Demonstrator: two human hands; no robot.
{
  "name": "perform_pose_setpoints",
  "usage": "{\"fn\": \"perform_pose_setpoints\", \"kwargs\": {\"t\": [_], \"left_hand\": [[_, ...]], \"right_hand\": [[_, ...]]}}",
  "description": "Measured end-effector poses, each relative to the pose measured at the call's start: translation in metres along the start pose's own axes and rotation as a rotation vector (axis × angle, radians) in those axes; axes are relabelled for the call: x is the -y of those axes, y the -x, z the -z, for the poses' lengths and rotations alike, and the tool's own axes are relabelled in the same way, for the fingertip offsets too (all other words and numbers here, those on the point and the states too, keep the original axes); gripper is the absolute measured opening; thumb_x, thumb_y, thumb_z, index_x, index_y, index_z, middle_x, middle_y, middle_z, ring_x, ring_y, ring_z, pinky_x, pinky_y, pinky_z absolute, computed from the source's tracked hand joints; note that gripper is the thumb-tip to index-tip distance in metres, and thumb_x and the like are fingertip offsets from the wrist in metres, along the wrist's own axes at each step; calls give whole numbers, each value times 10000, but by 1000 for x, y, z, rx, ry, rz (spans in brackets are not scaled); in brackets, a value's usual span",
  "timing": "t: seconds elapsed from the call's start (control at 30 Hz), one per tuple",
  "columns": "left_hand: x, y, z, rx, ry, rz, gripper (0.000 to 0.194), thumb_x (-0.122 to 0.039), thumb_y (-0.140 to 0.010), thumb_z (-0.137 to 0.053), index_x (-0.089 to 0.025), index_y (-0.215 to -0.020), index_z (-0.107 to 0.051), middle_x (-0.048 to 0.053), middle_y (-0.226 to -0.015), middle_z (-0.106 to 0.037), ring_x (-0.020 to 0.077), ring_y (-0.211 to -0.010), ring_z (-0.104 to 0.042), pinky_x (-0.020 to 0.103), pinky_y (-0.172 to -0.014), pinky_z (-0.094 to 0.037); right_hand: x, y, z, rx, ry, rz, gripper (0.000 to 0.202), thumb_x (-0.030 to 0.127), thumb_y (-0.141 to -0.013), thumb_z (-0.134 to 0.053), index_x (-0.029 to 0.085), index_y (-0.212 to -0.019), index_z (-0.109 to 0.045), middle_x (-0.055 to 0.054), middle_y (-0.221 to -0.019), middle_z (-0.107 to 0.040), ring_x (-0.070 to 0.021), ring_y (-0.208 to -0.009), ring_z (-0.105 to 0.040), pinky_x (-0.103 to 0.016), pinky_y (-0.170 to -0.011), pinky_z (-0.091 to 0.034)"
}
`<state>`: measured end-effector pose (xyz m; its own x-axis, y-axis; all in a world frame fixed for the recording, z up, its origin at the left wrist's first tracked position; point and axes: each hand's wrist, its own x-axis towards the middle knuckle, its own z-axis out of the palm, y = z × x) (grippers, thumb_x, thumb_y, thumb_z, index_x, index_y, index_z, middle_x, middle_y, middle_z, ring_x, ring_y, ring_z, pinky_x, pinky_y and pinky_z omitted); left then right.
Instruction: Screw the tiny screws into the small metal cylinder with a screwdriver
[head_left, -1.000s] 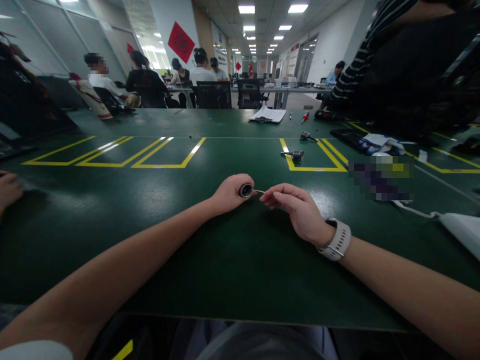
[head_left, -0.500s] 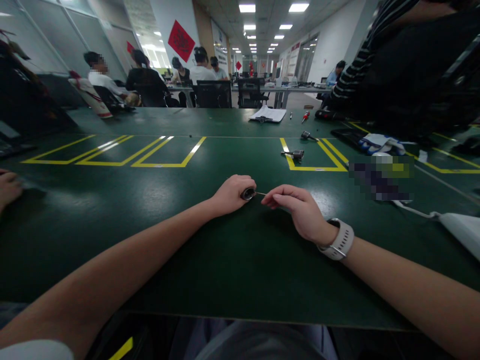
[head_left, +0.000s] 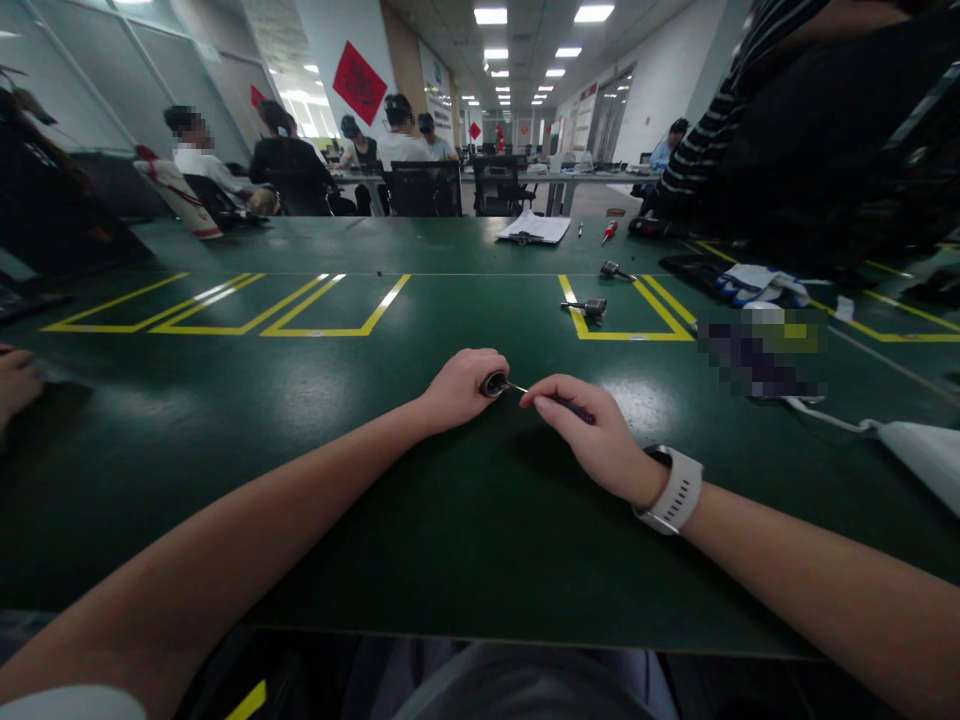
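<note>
My left hand [head_left: 463,388] is closed around a small round metal part [head_left: 494,384] with a dark hollow end, just above the green table. To its right, my right hand [head_left: 581,425] holds a thin screwdriver [head_left: 576,408] between thumb and fingers. The dark handle lies along the fingers, and the slim metal shaft points left to the rim of the round part. Whether the tip touches it is too small to tell. Two similar metal parts lie farther back, one [head_left: 592,309] on the yellow tape and another [head_left: 616,270] behind it.
On the green table [head_left: 420,540] are a clipboard with papers [head_left: 534,228], a red tool [head_left: 610,232], gloves [head_left: 761,284] and a white cable [head_left: 832,422]. Another person's hand [head_left: 19,378] rests at the left edge. A person in striped sleeves is at the back right.
My right hand has turned and shifted slightly left and down, so the screwdriver's dark handle now shows. My left hand still holds the round part in nearly the same place.
</note>
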<state>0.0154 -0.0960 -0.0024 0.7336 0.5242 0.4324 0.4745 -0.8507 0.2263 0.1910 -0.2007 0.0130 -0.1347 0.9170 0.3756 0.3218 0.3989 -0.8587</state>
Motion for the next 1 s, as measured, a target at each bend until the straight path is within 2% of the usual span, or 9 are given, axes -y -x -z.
{"fn": "perform_pose_setpoints", "kwargs": {"t": [0.07,0.13,0.33,0.47,0.57,0.7,0.8,0.87,1.0], "left_hand": [[0,0,0,17,-43,-13,58,-165,-777,-527,-163,-719,-520,-1,-707,-542,134,-654,-500,274,-650,-371],[1,1,0,27,-59,-25,54,-156,-776,-524,-164,-723,-522,0,-710,-543,137,-660,-503,277,-655,-369],[1,0,0,9,29,-33,85,-206,-794,-536,-162,-723,-518,-4,-703,-533,125,-639,-490,265,-637,-375],[0,0,1,-13,132,14,128,-246,-795,-544,-163,-705,-504,-9,-697,-522,114,-624,-485,242,-597,-376],[0,0,0,-30,131,42,118,-244,-789,-549,-165,-713,-506,-9,-700,-523,117,-631,-489,241,-595,-376],[1,0,0,-18,12,27,61,-201,-775,-554,-167,-735,-523,-4,-710,-541,132,-653,-499,265,-632,-376],[0,0,0,9,-55,1,48,-163,-768,-542,-165,-724,-524,-3,-699,-541,137,-649,-501,274,-640,-369],[-1,0,1,20,-59,-14,53,-147,-764,-536,-163,-716,-522,-4,-690,-535,137,-644,-501,273,-637,-365],[-2,0,4,12,-2,-16,57,-156,-765,-542,-163,-714,-520,-9,-685,-527,131,-642,-500,267,-638,-371]], "right_hand": [[3,1,-1,9,78,31,143,204,-813,-517,202,-811,-660,-33,-814,-648,-186,-803,-577,-360,-755,-426],[2,0,0,25,21,-6,150,209,-811,-515,200,-810,-665,-30,-801,-650,-182,-791,-579,-354,-747,-431],[-12,-8,6,15,-488,-260,146,226,-777,-532,164,-769,-664,-51,-811,-674,-175,-781,-597,-336,-724,-442],[-17,-11,6,8,-643,-353,147,231,-767,-527,160,-776,-655,-56,-805,-676,-166,-745,-593,-327,-693,-442],[-17,-10,4,-15,-592,-302,143,243,-776,-531,169,-789,-653,-50,-813,-677,-168,-758,-595,-327,-696,-442],[-9,-4,2,-5,-267,-125,157,244,-811,-523,188,-820,-670,-37,-834,-669,-177,-809,-593,-336,-734,-441],[-2,-2,1,19,-93,-71,162,220,-817,-519,191,-818,-678,-33,-830,-665,-178,-810,-592,-343,-752,-438],[-1,-3,2,31,-144,-99,161,214,-809,-521,184,-804,-679,-36,-825,-668,-181,-813,-595,-346,-759,-439],[-9,-8,6,28,-456,-242,157,218,-789,-527,165,-775,-673,-49,-813,-675,-176,-787,-600,-340,-735,-441]]}}
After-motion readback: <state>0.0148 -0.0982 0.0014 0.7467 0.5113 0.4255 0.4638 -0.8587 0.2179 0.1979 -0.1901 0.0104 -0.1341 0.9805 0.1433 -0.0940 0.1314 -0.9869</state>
